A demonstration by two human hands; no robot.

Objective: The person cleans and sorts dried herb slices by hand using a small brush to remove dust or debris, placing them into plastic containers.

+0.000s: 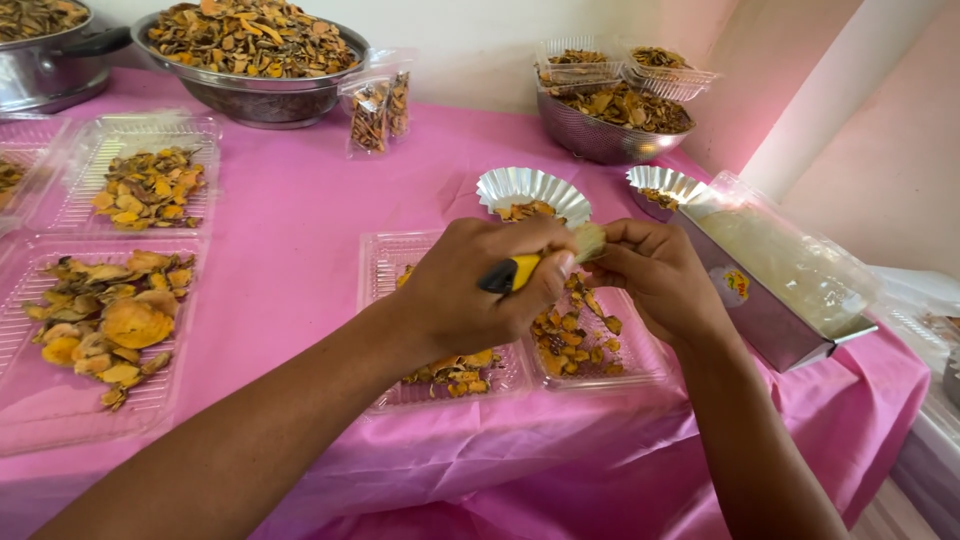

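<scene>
Centrally, left hand (480,285) grips yellow-black tool (512,273), right hand (655,270) perhaps pinching tape.

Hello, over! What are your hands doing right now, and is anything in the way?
Left hand gripping yellow-and-black tool. Right hand pinching small pale piece at the tool's tip. Both above clear tray of dried orange slices. Nothing between hands.

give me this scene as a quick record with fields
left hand: left hand grips a yellow and black tool
right hand: right hand pinches a small pale piece against the tool
below hands: clear plastic tray of dried orange slices
surface: pink tablecloth
nearby: fluted foil cup, metal bowl of slices, long metal box
</scene>
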